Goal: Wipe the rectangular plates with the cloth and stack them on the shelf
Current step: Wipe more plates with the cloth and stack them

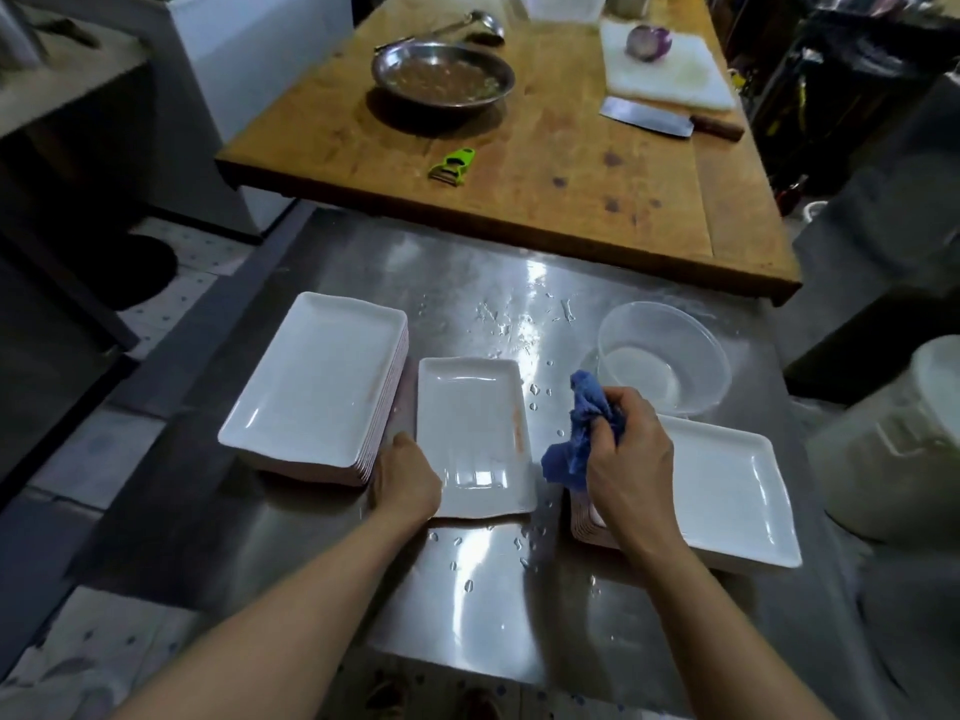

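Note:
A single white rectangular plate (472,433) lies on the wet steel table (483,605) in front of me, with a reddish smear along its right rim. My left hand (405,480) grips its near left corner. My right hand (628,459) holds a bunched blue cloth (582,428) just right of that plate, above the table. A tall stack of white rectangular plates (317,387) stands to the left. A second, lower stack (727,491) sits to the right, partly behind my right hand.
A clear plastic bowl (665,356) with water stands behind the right stack. Water drops dot the steel. Beyond is a wooden table (519,163) with a metal bowl (441,75), green peeler (453,166), cleaver (649,116) and cutting board (670,65). A white bucket (904,444) stands at right.

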A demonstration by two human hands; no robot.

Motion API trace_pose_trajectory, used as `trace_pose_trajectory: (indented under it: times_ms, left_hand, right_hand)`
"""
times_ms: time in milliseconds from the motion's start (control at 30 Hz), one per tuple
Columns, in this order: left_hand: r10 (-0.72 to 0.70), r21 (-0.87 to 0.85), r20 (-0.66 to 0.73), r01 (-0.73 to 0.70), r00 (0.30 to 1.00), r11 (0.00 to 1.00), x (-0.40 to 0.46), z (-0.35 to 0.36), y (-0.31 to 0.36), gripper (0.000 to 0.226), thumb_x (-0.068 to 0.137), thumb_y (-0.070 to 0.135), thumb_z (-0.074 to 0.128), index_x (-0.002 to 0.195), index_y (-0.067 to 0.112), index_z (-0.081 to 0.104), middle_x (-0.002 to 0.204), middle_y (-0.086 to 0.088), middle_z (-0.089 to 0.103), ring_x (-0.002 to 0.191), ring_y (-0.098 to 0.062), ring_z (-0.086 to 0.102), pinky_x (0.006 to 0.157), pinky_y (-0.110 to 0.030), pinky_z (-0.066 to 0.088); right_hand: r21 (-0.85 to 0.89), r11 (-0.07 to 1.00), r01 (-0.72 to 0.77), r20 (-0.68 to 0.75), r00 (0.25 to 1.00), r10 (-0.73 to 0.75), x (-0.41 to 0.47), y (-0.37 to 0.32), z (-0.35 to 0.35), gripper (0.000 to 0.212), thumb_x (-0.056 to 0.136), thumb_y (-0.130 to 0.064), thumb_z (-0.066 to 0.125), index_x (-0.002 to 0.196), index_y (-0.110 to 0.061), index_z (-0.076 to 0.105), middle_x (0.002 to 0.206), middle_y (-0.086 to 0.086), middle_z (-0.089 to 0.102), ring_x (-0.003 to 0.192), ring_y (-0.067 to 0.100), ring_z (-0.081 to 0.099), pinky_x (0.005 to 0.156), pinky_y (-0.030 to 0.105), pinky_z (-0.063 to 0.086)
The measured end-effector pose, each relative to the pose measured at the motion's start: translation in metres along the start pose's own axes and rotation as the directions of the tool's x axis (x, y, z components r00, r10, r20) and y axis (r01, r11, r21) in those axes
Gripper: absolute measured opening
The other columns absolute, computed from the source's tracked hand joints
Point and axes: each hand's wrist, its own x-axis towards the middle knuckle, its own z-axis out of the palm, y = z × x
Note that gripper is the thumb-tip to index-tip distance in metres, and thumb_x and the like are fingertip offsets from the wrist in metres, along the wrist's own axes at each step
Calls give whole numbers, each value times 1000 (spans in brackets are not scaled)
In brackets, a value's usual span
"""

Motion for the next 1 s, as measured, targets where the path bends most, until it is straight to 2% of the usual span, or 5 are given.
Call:
trace_pose_trajectory:
  times_ms: [200,400,633,867,1000]
  left_hand:
    - [-1,-37,-12,0,1000,999,6,-4,2,33,89,4,46,122,1,44,116,-23,59,107,-40,55,81,-37,44]
    - [80,-146,-5,-80,997,986,7,-23,12,8,89,6,48,96,8,48,106,-16,59,84,-26,47,70,-28,33]
    - [175,-242,-72,-187,982,952,1,-57,48,5,88,9,49,92,10,47,92,-4,53,81,-21,46,68,-27,32]
    - [259,-248,-167,-294,951,923,-2,-71,103,5,87,11,49,90,15,47,87,-1,54,80,-25,52,66,-31,41]
    - [309,-231,-221,-357,925,905,0,-65,143,9,86,5,49,91,11,44,86,-5,51,77,-24,45,63,-29,30]
  right_hand:
    - [-24,999,-26,-33,999,25,4,3,-6,23,89,1,44,98,-15,58,99,7,60,86,18,55,75,21,38]
    - [-58,998,-14,-100,995,8,11,2,-16,22,88,0,44,94,-17,56,94,4,59,81,17,52,69,21,34]
    - [-33,999,19,-211,977,-26,25,-8,-35,24,88,0,44,88,-22,52,86,-4,54,74,10,51,62,14,36]
    - [9,1000,24,-289,957,-20,37,-14,-68,24,88,1,45,89,-21,52,88,0,56,81,16,53,70,24,39]
    - [-5,1000,-2,-319,948,0,46,-5,-90,21,90,-2,46,99,-15,59,95,4,60,85,18,55,71,24,40]
